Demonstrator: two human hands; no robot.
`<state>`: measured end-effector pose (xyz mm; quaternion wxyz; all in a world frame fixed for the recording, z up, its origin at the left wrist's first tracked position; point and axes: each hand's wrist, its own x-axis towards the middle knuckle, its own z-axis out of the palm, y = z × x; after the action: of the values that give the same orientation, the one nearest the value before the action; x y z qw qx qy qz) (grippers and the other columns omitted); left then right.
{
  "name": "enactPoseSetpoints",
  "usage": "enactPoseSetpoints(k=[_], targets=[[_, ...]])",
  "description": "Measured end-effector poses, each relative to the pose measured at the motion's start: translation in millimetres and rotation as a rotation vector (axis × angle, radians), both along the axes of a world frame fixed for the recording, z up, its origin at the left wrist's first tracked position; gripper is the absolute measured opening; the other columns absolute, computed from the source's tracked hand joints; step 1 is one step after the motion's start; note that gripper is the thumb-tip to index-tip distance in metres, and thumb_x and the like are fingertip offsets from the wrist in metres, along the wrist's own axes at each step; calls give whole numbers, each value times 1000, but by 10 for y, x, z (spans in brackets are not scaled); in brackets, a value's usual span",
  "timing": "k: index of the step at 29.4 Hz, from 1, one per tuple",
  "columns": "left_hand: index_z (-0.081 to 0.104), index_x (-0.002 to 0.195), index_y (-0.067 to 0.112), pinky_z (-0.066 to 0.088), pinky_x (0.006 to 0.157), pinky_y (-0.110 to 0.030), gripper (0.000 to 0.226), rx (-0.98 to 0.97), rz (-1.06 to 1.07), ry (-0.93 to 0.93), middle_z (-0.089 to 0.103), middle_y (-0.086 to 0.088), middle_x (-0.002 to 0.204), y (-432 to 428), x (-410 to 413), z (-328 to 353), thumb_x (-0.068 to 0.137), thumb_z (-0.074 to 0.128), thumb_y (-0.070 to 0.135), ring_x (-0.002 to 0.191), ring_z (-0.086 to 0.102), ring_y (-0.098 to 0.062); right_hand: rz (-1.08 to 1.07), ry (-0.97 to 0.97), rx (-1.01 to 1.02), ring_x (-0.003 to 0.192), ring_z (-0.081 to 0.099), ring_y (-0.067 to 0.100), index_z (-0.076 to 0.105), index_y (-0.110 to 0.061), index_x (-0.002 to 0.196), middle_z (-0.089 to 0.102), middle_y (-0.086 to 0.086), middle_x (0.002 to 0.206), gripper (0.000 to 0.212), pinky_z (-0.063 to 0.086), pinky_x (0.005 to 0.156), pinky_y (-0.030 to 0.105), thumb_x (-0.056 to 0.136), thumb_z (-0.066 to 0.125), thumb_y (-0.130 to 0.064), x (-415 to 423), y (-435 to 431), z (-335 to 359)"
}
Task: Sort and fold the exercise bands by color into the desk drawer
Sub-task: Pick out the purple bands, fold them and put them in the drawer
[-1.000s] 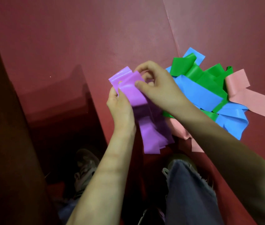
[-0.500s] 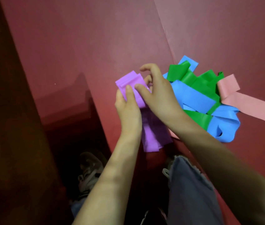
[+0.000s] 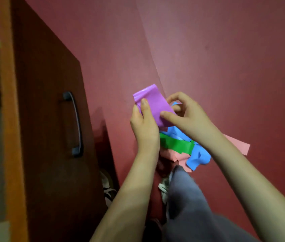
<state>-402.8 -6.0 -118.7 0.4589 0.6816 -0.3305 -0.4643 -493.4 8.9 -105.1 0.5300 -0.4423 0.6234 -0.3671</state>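
Both hands are holding a folded purple band (image 3: pixel 153 104) above the red worktop (image 3: pixel 225 67): left hand (image 3: pixel 144 127) thumb pressing its front, right hand (image 3: pixel 189 117) fingers (image 3: pixel 167 114) pinching its lower edge, over heaped blue, green and pink bands (image 3: pixel 182 145).

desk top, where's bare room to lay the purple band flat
The red desk top is bare beyond both hands, and between the left hand and the drawer front. It is crowded under the right hand: blue band, green band, pink band.
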Motion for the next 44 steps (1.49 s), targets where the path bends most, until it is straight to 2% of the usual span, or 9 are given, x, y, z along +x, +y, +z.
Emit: enactPoseSetpoints(k=[6,11,17,23,27,30,34,38,44], targets=[[47,70,22,38,58,-24,27,-89,-25,122,44,4,65,195,131,761,96,40,20,62,41,-10,309,312,82,66,52,12,61,-19,78,65,4,75,18,40,63,30,84,58,-35,30,129,752],[52,75,22,40,61,-22,25,-156,-93,157,51,5,70,466,472,1202,97,39,23,65,47,-7,422,595,55,100,58,27,47,-13,122,61,10,113,41,43,88,35,86,58,-29,129,340,1081],[53,76,21,41,54,-15,24,-200,-97,197,52,4,67,772,713,1593,96,40,18,54,50,0,221,302,-206,87,55,10,55,-14,119,59,-2,104,33,43,76,11,86,58,-16,374,641,1557],[55,80,23,46,75,-31,19,-254,-174,241,59,1,79,992,803,1918,95,43,26,77,56,-16,173,261,-326,69,58,16,66,-12,94,69,7,81,14,50,72,36,81,60,-7,666,776,1914],[52,84,23,46,61,-7,24,-270,-118,314,59,7,78,1097,885,2150,98,33,19,63,58,5,125,176,-352,69,57,12,63,-18,96,66,1,80,23,50,70,30,79,62,-3,836,874,2092],[54,82,23,47,70,-17,25,-285,-68,336,58,4,79,1164,962,2208,98,34,22,75,56,-11,130,166,-375,73,57,2,63,-18,98,65,-6,83,22,48,71,21,80,62,-6,925,938,2163],[55,79,21,44,82,-39,27,-306,-12,390,56,-2,80,1187,1025,2313,97,36,26,85,51,-22,80,147,-363,99,59,15,57,-17,115,63,3,112,30,48,91,32,85,56,-22,1056,1050,2109],[53,82,21,46,57,-19,26,-301,-48,376,53,2,72,1229,1098,2412,98,33,26,58,52,-6,130,41,-366,99,55,6,50,-22,119,60,-4,109,35,42,89,18,86,38,-27,1277,1249,2037],[58,83,27,47,74,-29,23,-343,-101,303,60,4,80,1315,1264,2376,97,39,28,75,57,-13,60,116,-500,72,52,6,60,-23,97,61,-8,82,18,43,69,16,83,54,-11,1265,1233,2214]])
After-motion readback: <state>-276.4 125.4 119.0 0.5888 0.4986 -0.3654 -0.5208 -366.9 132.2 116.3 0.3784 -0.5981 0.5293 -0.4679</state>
